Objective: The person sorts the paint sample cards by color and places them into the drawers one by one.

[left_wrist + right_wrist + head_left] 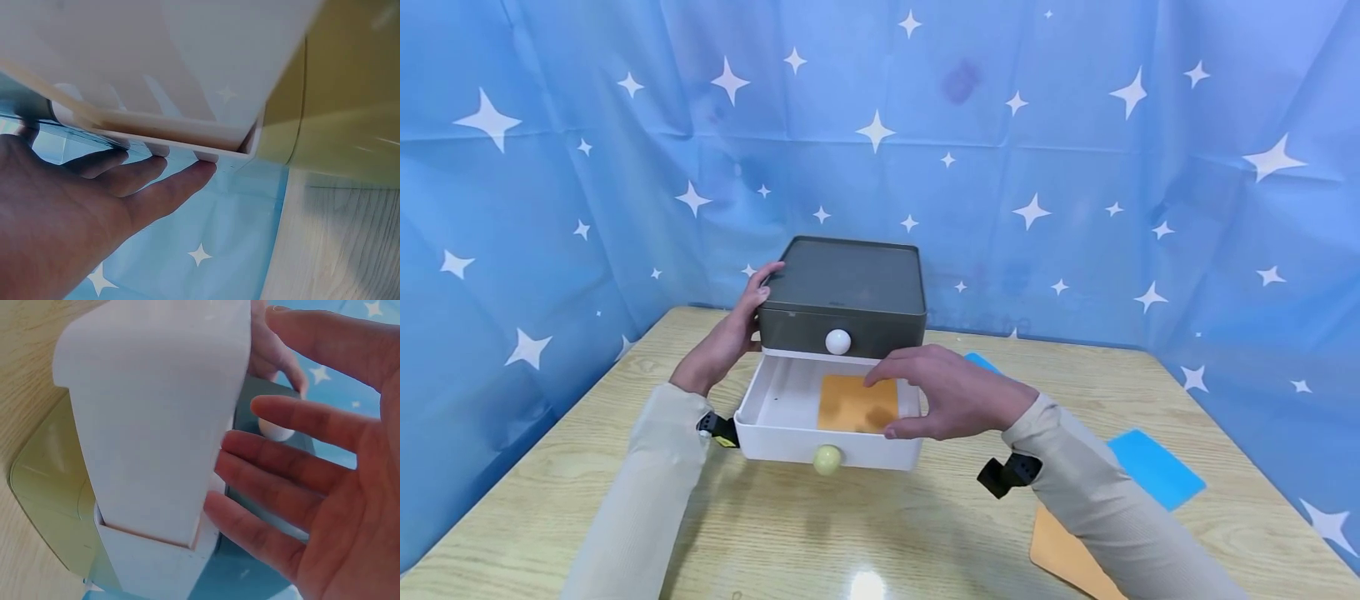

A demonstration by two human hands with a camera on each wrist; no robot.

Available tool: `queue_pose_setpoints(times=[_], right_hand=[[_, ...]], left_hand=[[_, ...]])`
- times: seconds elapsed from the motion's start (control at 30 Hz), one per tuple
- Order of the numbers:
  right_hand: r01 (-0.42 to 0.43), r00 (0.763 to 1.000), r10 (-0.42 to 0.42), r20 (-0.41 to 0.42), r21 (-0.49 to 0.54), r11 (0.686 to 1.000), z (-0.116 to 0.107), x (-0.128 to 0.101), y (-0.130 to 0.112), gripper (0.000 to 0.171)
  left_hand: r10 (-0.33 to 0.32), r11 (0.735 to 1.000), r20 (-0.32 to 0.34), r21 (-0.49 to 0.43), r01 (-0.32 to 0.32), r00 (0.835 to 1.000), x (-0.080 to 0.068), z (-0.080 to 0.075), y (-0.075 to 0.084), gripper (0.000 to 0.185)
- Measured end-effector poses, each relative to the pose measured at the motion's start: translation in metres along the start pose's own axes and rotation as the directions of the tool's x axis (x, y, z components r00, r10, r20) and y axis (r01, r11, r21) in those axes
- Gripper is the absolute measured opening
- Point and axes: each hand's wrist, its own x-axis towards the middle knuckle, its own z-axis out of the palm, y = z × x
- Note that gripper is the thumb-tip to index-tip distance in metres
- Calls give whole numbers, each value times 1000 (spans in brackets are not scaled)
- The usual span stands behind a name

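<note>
Squarely toward the person, open white drawer (790, 400), orange card (858, 403) flat inside; both hands spread.

blue card (1155, 468) | orange card (1063, 554) | wooden table (925, 525) | starry blue backdrop (1075, 150)

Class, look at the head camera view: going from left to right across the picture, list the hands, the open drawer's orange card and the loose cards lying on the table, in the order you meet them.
Left hand → orange card in the drawer → right hand → orange card at the table's near edge → blue card on the table.
</note>
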Motion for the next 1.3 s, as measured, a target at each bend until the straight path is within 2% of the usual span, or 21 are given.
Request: queue_pose_setpoints(times=[0.4,0.5,0.77,1.0,1.3], right_hand=[[-10,995,5,-96,-43,999,-14,-22,4,47],[-37,994,32,-103,-43,998,-16,-31,7,49],[-151,986,147,-85,-40,988,-21,-55,16,50],[-177,980,174,-97,-30,984,-21,-79,26,47],[-238,971,236,-37,-65,969,-9,-112,39,49]], left_hand=[[9,1000,2,3,-9,1000,0,0,-1,55],[8,1000,3,0,-8,1000,0,0,0,55],[12,1000,5,-6,-12,1000,-1,-1,-1,56],[11,1000,0,-1,-11,1000,-1,0,0,56],[5,1000,-4,3,-5,1000,0,1,0,55]])
